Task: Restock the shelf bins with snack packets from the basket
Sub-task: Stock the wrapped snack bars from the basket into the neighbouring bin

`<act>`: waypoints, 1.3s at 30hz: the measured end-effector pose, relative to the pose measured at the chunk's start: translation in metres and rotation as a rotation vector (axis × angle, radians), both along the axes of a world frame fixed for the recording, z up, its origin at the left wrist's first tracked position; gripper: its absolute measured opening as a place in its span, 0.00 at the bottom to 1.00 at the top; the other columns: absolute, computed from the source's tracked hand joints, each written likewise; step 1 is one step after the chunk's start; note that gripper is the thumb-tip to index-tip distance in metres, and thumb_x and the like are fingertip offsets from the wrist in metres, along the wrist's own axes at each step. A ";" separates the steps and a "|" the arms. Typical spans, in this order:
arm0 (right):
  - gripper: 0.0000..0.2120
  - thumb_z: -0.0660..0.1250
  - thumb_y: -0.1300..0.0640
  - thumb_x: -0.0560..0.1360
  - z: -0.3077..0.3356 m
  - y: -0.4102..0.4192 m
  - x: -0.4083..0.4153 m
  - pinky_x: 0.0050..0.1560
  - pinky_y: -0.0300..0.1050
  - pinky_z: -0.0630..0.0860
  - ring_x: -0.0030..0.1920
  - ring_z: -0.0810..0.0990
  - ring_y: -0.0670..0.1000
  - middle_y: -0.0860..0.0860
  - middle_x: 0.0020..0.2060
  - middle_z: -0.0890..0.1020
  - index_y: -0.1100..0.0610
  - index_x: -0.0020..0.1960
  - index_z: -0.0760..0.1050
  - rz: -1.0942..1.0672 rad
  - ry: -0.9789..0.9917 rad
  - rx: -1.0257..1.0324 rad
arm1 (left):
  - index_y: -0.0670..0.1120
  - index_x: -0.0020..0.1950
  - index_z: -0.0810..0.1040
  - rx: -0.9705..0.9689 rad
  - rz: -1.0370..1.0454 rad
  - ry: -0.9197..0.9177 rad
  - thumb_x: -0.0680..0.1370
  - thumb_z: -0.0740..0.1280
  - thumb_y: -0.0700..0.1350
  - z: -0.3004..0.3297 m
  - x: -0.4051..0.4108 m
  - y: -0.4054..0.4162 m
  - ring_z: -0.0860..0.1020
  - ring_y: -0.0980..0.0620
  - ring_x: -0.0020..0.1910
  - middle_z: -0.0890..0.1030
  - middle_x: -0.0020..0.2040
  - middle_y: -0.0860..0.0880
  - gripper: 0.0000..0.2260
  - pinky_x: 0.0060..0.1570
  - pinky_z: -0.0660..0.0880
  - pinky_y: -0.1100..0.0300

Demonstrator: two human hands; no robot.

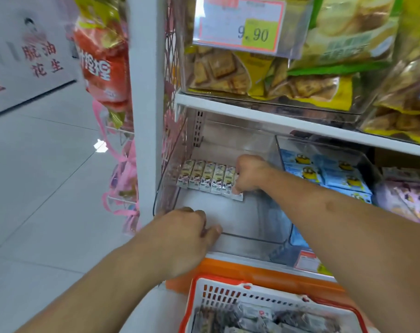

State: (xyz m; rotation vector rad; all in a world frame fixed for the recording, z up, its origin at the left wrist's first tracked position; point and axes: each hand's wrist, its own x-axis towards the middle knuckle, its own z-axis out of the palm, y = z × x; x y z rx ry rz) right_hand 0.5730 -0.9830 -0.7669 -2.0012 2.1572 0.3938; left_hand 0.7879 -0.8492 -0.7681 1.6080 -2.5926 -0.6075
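- Head view: right hand (248, 175) reaches deep into the clear bin (252, 236) on the lower shelf, fingers curled round the end packet of a row of snack packets (207, 177) standing side by side along the back.
- Left hand (187, 230) grips the bin's front-left rim, fingers curled over the edge; apparently steadying it.
- Step in hand, by my reading: seating a packet at the row's right end. Most of the bin floor is bare.
- Basket (228, 294), white with orange rim, sits just below the shelf, more packets inside.
- Next move likely calls for letting go, drawing the right hand back and down to the basket without toppling the row.
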 end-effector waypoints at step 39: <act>0.12 0.65 0.44 0.80 -0.225 0.407 -0.088 0.43 0.51 0.74 0.43 0.78 0.57 0.55 0.41 0.78 0.51 0.44 0.74 -0.095 -0.330 0.643 | 0.40 0.63 0.77 0.655 -0.103 -0.529 0.82 0.48 0.70 -0.121 -0.036 0.132 0.79 0.45 0.60 0.79 0.61 0.42 0.36 0.62 0.74 0.53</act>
